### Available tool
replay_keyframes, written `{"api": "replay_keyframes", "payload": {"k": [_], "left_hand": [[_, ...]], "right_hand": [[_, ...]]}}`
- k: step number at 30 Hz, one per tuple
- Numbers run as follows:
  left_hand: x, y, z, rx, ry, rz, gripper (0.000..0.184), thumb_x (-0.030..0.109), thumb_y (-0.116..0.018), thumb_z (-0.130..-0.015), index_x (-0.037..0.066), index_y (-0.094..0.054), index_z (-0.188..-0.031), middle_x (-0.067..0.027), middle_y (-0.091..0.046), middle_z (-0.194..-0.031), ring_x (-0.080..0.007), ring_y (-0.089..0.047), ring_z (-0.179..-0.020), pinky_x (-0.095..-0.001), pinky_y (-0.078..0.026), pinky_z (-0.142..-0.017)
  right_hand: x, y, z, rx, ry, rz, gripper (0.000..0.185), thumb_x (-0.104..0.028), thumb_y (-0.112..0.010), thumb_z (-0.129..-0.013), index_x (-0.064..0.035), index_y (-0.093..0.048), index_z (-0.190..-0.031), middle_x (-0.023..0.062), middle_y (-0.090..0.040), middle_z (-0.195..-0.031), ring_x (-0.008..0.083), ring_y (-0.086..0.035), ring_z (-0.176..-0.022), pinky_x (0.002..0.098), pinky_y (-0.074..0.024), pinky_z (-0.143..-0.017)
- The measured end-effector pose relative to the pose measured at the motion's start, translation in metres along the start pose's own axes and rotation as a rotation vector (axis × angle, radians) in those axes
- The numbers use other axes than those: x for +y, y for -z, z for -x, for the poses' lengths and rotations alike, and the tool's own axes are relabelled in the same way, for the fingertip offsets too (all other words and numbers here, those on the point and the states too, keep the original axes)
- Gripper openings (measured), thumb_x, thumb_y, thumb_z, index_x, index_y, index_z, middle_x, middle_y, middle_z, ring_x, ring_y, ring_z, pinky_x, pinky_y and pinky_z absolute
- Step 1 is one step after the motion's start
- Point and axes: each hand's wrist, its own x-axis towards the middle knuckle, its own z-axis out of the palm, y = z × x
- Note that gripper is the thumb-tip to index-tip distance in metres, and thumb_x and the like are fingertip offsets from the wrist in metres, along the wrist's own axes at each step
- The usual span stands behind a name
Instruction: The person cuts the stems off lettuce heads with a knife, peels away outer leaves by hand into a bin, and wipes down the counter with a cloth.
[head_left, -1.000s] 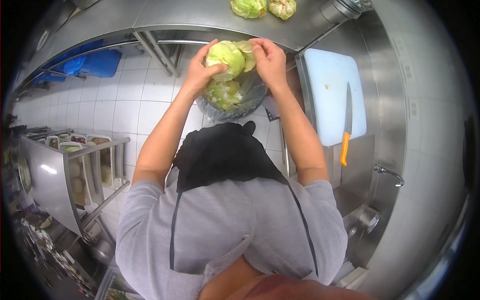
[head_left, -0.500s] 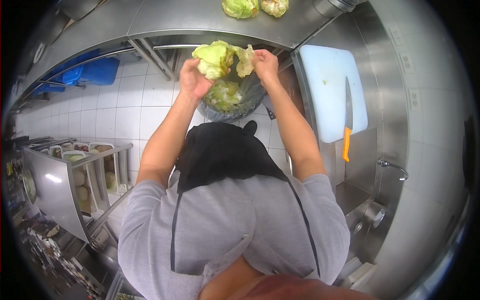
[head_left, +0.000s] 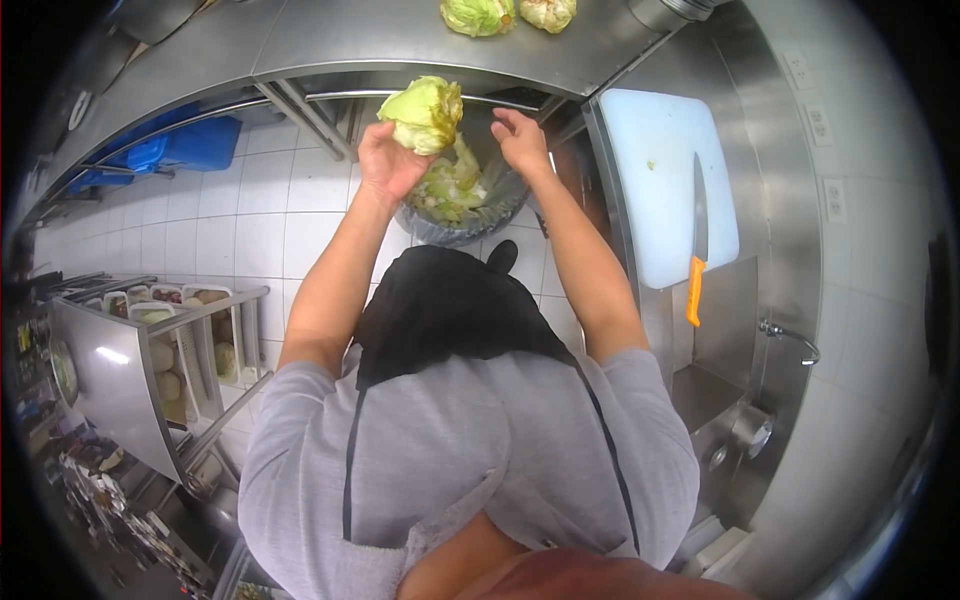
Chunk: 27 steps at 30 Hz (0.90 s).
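My left hand holds a green lettuce head with browned edges on its right side, above a bin. Apart from it, to the right, my right hand has its fingers spread and nothing between them. Below both hands stands the bin, lined with a clear bag. Loose lettuce leaves lie in it, and one pale leaf is at the top, under the lettuce head.
Two more lettuce heads, one green and one browned, sit on the steel counter. At right, a knife with an orange handle lies on a white cutting board. A faucet is beyond. A rack holds food containers at left.
A leaf has come off the lettuce head and left my right hand, whose fingers have opened. My left hand still holds the head, turned so that its browned side faces right.
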Motion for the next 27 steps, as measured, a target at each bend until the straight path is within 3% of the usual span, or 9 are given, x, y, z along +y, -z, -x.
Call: {"api": "replay_keyframes", "payload": {"k": [1,4,7,10,13,16,19,25,27], "left_hand": [[0.0,0.0,-0.001,-0.049,-0.012,-0.032,0.077,0.028,-0.066,-0.078,0.011,-0.042,-0.15,-0.0143,-0.049,-0.148,-0.0318,-0.047,-0.136,-0.0474,-0.04,-0.112],[-0.001,-0.001,-0.004,-0.032,-0.042,-0.165,0.076,0.011,-0.063,-0.079,0.007,-0.039,-0.151,-0.0143,-0.048,-0.149,-0.0313,-0.049,-0.135,-0.0478,-0.038,-0.115],[-0.006,-0.013,-0.002,-0.006,-0.161,-0.348,0.083,-0.003,-0.061,-0.076,0.007,-0.036,-0.154,-0.0127,-0.048,-0.148,-0.0294,-0.05,-0.134,-0.0445,-0.042,-0.112],[-0.005,-0.024,0.0,-0.06,-0.185,-0.503,0.095,-0.011,-0.065,-0.069,0.009,-0.033,-0.156,-0.0109,-0.048,-0.147,-0.0266,-0.049,-0.134,-0.039,-0.045,-0.109],[-0.006,-0.04,0.003,-0.063,-0.244,-0.752,0.102,-0.014,-0.068,-0.065,0.01,-0.032,-0.157,-0.0105,-0.048,-0.147,-0.0244,-0.049,-0.135,-0.0345,-0.047,-0.107],[-0.003,-0.046,0.005,-0.109,-0.28,-0.912,0.103,-0.014,-0.068,-0.064,0.01,-0.032,-0.157,-0.0098,-0.048,-0.147,-0.0226,-0.048,-0.135,-0.0342,-0.047,-0.106],[0.003,-0.054,0.011,-0.098,-0.243,-0.926,0.099,-0.014,-0.066,-0.063,0.008,-0.036,-0.155,-0.0089,-0.048,-0.147,-0.0225,-0.047,-0.136,-0.0339,-0.044,-0.109],[0.012,-0.043,0.011,-0.164,-0.217,-0.95,0.095,-0.009,-0.064,-0.063,0.009,-0.036,-0.152,-0.0075,-0.048,-0.144,-0.0217,-0.046,-0.136,-0.0332,-0.038,-0.113],[0.013,-0.045,0.016,-0.215,-0.126,-0.788,0.093,-0.005,-0.068,-0.067,0.01,-0.034,-0.152,-0.0076,-0.049,-0.142,-0.0218,-0.047,-0.135,-0.0345,-0.039,-0.112]], "right_hand": [[-0.013,0.003,0.002,-0.039,-0.009,-0.144,0.039,-0.017,-0.069,-0.093,-0.0092,-0.066,-0.131,0.0125,-0.072,-0.118,0.0191,-0.068,-0.111,0.0325,-0.0518,-0.096],[-0.062,0.023,0.024,-0.017,0.312,-0.245,0.041,-0.019,-0.07,-0.093,-0.0085,-0.065,-0.132,0.0113,-0.072,-0.118,0.0184,-0.069,-0.104,0.032,-0.0539,-0.091],[-0.092,0.037,0.036,0.0,0.452,-0.129,0.042,-0.021,-0.071,-0.093,-0.0057,-0.064,-0.131,0.0105,-0.072,-0.119,0.0174,-0.07,-0.1,0.032,-0.0549,-0.089],[-0.114,0.045,0.04,-0.1,0.289,-0.261,0.043,-0.022,-0.074,-0.091,-0.002,-0.065,-0.128,0.0113,-0.073,-0.116,0.018,-0.071,-0.095,0.0319,-0.0557,-0.088],[-0.118,0.045,0.042,-0.041,0.259,-0.146,0.042,-0.022,-0.077,-0.089,-0.0001,-0.067,-0.123,0.0107,-0.074,-0.11,0.0181,-0.072,-0.091,0.0315,-0.0565,-0.084],[-0.113,0.041,0.039,0.011,0.269,-0.239,0.039,-0.021,-0.078,-0.088,-0.0004,-0.068,-0.119,0.0096,-0.075,-0.105,0.0158,-0.072,-0.087,0.0295,-0.0565,-0.077],[-0.114,0.045,0.04,-0.011,0.221,-0.364,0.038,-0.024,-0.08,-0.083,-0.0024,-0.071,-0.114,0.0137,-0.077,-0.098,0.0177,-0.074,-0.082,0.0309,-0.0577,-0.08],[-0.12,0.049,0.035,-0.028,0.187,-0.38,0.036,-0.02,-0.078,-0.086,-0.0017,-0.068,-0.115,0.0115,-0.074,-0.091,0.0158,-0.071,-0.076,0.0294,-0.0566,-0.073],[-0.127,0.051,0.035,-0.073,0.131,-0.402,0.037,-0.018,-0.076,-0.088,-0.0006,-0.065,-0.119,0.0073,-0.072,-0.088,0.0121,-0.067,-0.076,0.0264,-0.0538,-0.067]]}}
